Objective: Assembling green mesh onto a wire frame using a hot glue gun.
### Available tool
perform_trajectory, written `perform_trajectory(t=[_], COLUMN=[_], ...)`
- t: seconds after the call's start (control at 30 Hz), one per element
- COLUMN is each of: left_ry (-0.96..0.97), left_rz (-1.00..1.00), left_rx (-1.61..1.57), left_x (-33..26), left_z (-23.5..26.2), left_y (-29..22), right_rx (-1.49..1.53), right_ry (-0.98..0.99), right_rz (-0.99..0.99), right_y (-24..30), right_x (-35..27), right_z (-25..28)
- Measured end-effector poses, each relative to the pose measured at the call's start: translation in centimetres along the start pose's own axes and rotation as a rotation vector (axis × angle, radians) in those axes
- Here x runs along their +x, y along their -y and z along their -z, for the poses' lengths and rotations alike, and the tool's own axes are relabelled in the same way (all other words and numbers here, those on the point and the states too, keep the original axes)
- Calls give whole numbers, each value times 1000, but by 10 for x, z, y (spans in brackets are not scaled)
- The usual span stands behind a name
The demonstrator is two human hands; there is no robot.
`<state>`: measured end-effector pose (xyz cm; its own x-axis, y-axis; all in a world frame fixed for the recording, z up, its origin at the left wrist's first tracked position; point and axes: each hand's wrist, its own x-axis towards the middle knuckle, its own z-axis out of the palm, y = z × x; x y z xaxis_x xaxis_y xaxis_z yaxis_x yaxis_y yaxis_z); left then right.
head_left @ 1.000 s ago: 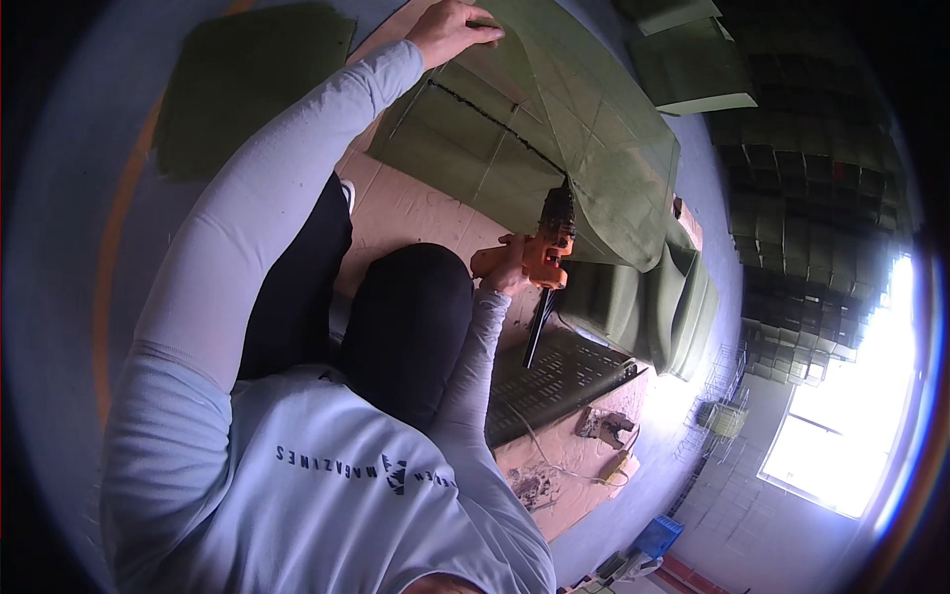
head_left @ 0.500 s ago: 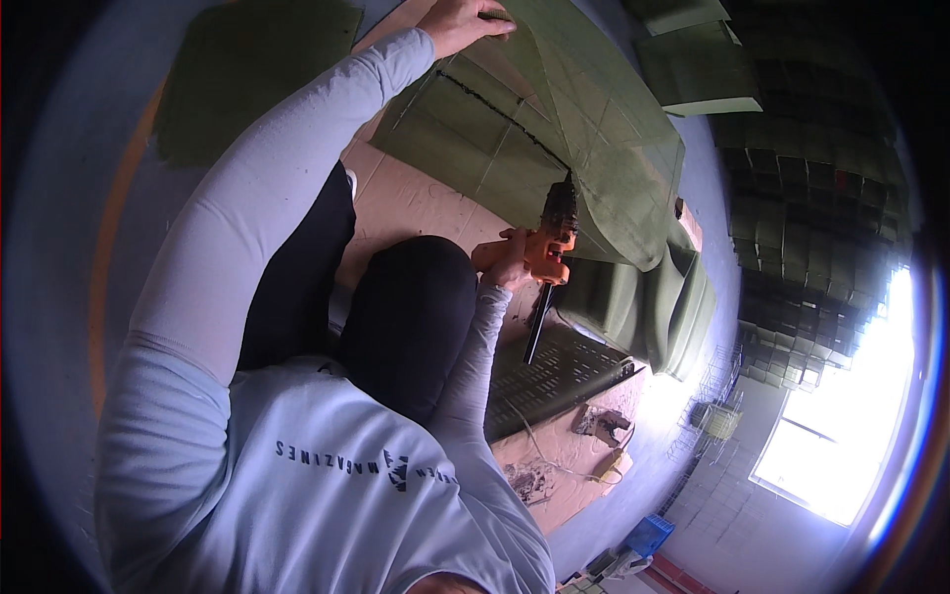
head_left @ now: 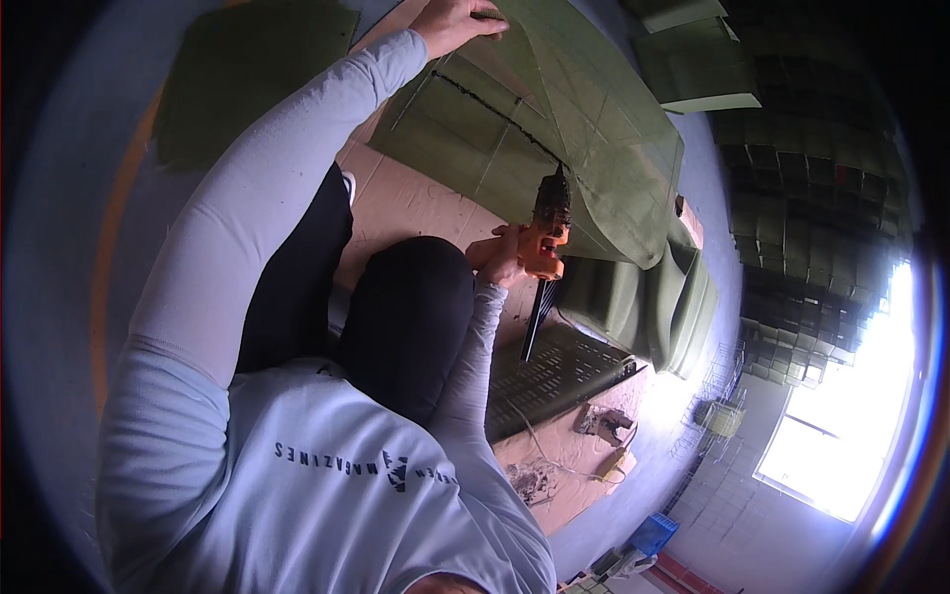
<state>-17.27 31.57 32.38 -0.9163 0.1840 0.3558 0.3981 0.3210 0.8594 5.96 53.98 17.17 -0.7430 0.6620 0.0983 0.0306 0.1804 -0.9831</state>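
Note:
My right hand (head_left: 505,259) is wrapped round the handle of an orange glue gun (head_left: 542,252), its barrel caked with dark residue. A black glue stick (head_left: 535,322) sticks out of the gun's rear. The nozzle points away from me and meets the end of a black glue line (head_left: 500,114) on a green sheet (head_left: 445,134). Over that sheet, a thin green flap (head_left: 614,129) is folded back. At the top, my left hand (head_left: 460,22) pinches the flap's edge and holds it up.
Cardboard (head_left: 406,198) lies under the sheet. To the right are a rolled green piece (head_left: 678,307), a dark slotted panel (head_left: 569,371) and a white cord (head_left: 539,445). Stacked green blocks (head_left: 811,188) line the right side, near a blue crate (head_left: 653,535). Another green sheet (head_left: 252,79) lies far left.
The glue gun has shifted slightly left and away from me, along the black line. My left hand has moved a little left, still pinching the flap.

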Motion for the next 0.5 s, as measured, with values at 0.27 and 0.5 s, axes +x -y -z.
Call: perform_trajectory(t=[0.27,0.5], left_ry=[-20,8], left_rz=[-18,1], left_rx=[-1,-50], left_x=[1,0], left_z=[-2,-1], left_y=[4,0], right_rx=[8,102], right_ry=[22,-3], right_rz=[57,51], right_y=[5,15], right_x=[-2,-6], right_z=[-4,-15])
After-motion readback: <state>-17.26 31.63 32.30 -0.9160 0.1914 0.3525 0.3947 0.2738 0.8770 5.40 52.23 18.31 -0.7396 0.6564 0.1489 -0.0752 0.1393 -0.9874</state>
